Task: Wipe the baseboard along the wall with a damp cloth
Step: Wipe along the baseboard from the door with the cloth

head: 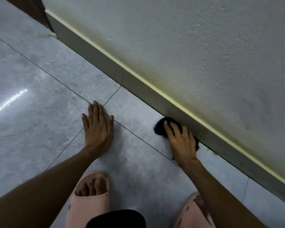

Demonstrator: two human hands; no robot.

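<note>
While the left hand (98, 129) lay flat on the grey tiled floor (39, 76), fingers straight and spread, the right hand (182, 140) pressed a dark cloth (160, 127) against the foot of the grey baseboard (138, 87), its grip curled over the cloth. Pink slippers (89, 206) stood just behind the hands.

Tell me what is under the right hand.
Under the right hand lies a dark cloth, bunched against the foot of the grey baseboard on the tiled floor. The cloth's middle and the floor beneath it are covered by the hand.
</note>
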